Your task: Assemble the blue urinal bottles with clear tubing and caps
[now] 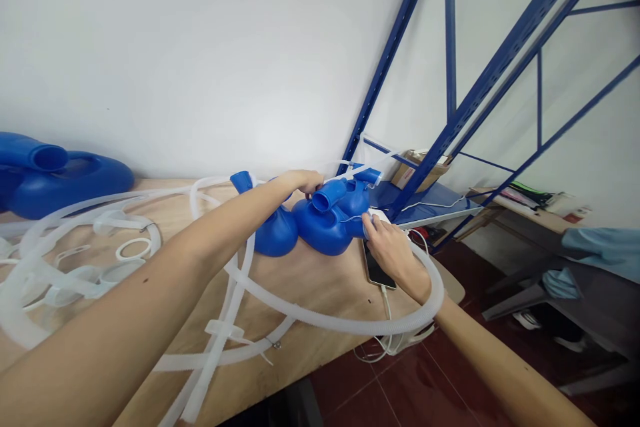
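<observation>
A blue plastic bottle [323,230] with a wide neck and a side spout rests on the wooden table [345,320]. My left hand [307,181] is closed on its upper back, the fingertips partly hidden behind the neck. At the spout, my right hand [393,250] is closed around the end of a translucent corrugated hose [345,325], which loops under my right wrist. My fingers cover the joint there, so how far hose and spout meet cannot be seen. Two similar bottles stand close by, one blue bottle [275,233] to the left and another blue bottle [356,199] behind.
A phone [379,267] with a white cable lies below my right hand. More hoses and translucent plastic rings [134,249] spread over the left side. Large blue bottles [75,180] sit far left. A blue metal rack [400,47] rises at right, beside a chair [595,280].
</observation>
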The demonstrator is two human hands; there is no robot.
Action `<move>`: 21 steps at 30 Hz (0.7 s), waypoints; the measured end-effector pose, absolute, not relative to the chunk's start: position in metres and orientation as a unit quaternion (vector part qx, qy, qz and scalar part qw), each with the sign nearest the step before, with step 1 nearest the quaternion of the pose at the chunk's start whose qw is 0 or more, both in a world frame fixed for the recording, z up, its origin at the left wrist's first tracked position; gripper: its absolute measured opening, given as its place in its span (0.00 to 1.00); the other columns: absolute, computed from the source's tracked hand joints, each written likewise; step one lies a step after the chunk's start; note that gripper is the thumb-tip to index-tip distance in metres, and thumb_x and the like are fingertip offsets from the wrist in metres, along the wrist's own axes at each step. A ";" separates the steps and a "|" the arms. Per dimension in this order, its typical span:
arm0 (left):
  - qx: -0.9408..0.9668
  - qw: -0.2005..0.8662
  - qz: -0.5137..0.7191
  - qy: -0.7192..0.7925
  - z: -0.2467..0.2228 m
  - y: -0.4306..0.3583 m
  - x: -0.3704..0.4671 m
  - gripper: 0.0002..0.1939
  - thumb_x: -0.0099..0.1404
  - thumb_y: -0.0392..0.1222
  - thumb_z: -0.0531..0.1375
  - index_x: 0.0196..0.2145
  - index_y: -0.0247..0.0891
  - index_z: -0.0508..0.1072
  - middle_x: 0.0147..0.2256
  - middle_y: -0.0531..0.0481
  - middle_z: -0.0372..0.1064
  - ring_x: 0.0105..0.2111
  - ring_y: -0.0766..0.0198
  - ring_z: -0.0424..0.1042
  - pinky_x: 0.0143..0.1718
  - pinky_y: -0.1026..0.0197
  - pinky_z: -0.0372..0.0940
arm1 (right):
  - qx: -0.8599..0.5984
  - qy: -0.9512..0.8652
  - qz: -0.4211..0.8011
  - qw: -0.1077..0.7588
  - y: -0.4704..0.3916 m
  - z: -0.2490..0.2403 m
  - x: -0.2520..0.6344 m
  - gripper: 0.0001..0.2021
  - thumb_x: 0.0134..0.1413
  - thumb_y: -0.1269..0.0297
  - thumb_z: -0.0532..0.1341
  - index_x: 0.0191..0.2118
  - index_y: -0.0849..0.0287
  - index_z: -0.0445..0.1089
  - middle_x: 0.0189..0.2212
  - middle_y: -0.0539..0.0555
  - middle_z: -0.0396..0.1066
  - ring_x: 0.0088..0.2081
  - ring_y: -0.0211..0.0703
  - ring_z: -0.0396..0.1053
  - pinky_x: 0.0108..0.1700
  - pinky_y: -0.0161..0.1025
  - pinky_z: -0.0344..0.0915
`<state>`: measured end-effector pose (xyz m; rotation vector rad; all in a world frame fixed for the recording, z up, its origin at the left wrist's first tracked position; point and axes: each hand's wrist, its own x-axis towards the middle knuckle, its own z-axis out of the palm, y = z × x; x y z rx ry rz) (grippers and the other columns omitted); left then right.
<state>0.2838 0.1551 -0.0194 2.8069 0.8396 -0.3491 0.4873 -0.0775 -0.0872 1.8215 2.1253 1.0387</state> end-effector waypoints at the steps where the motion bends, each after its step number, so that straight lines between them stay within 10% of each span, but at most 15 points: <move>1: 0.947 0.096 -0.116 0.285 -0.020 0.155 0.284 0.19 0.73 0.47 0.62 0.56 0.36 0.72 0.55 0.41 0.71 0.50 0.54 0.74 0.50 0.47 0.74 | 0.608 0.711 0.346 0.071 -0.077 -0.088 0.487 0.27 0.62 0.78 0.55 0.66 0.69 0.58 0.57 0.72 0.70 0.51 0.58 0.75 0.50 0.48 0.72; 21: 0.941 0.054 -0.100 0.320 -0.012 0.135 0.279 0.18 0.73 0.47 0.62 0.56 0.36 0.73 0.54 0.42 0.71 0.50 0.54 0.74 0.51 0.47 0.73 | 0.593 0.717 0.344 0.124 -0.088 -0.035 0.478 0.21 0.64 0.80 0.54 0.61 0.68 0.65 0.51 0.68 0.75 0.45 0.55 0.76 0.44 0.45 0.68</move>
